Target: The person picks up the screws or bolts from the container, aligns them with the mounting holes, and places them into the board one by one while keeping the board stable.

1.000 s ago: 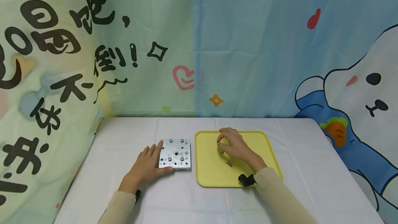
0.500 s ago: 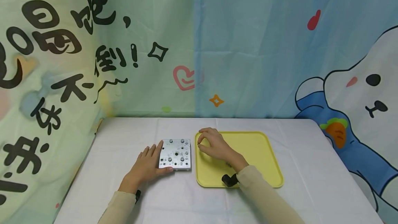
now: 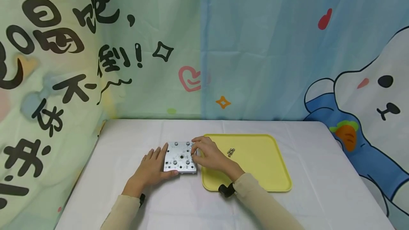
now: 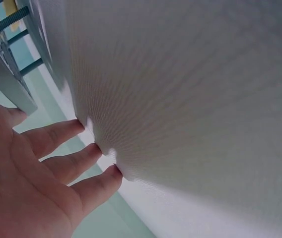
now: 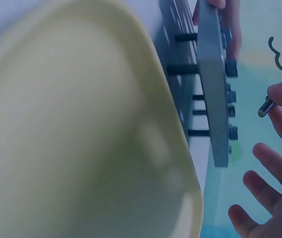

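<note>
A silvery metal plate (image 3: 180, 152) with holes lies on the white table, several screws (image 5: 231, 68) standing through it with their threaded shafts below. My left hand (image 3: 148, 169) rests at the plate's left side, index finger by the upper left corner and thumb along the front edge. Its other fingertips press on the cloth in the left wrist view. Over the plate's right edge, my right hand (image 3: 209, 155) pinches a small screw (image 5: 266, 107) between thumb and index finger. From the right wrist view, the screw is apart from the plate, thread end showing.
Right of the plate lies a yellow tray (image 3: 274, 141), its left edge under my right hand. Several loose screws (image 3: 230, 152) lie in it. A white cloth (image 3: 179, 205) covers the table, and printed curtains (image 3: 255, 45) hang behind.
My right hand has moved left from above the tray to the plate's right edge, still pinching the screw. The loose screws in the tray have come into sight. My left hand stays put.
</note>
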Demonstrator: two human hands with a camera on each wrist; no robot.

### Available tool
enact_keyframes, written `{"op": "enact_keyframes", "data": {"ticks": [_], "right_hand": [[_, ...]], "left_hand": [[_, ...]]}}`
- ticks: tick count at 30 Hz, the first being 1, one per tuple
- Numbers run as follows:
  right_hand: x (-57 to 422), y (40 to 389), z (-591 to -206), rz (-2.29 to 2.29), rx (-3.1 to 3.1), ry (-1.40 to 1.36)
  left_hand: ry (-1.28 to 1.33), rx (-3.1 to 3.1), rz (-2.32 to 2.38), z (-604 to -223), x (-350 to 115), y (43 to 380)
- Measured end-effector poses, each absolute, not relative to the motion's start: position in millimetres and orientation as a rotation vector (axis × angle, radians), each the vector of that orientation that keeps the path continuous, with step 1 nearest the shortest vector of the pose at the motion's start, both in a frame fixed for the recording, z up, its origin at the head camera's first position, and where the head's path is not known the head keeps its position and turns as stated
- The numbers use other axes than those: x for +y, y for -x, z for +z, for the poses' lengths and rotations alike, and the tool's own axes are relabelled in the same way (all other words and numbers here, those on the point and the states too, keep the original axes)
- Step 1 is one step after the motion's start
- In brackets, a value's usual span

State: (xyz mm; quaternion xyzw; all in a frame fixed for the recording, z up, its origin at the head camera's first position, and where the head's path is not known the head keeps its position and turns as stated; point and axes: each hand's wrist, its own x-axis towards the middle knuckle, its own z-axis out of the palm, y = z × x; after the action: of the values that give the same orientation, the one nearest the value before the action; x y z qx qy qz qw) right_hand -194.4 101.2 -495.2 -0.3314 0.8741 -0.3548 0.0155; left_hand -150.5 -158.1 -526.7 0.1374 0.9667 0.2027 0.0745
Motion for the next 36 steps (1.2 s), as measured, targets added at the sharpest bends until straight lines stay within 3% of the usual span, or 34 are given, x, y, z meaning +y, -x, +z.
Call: {"op": "enact_keyframes", "data": {"ticks": [18,36], "right_hand": [[63.5,179.5,-508.3,-1.072,2.686,1.212],[60.3,173.6,-516.1,-1.033,2.734,1.197]], "left_hand": [[-0.424,2.888,0.624,-528.4,-159.9,151.0],[-0.444,2.909,0.606,-528.1,-160.0,149.6]]}}
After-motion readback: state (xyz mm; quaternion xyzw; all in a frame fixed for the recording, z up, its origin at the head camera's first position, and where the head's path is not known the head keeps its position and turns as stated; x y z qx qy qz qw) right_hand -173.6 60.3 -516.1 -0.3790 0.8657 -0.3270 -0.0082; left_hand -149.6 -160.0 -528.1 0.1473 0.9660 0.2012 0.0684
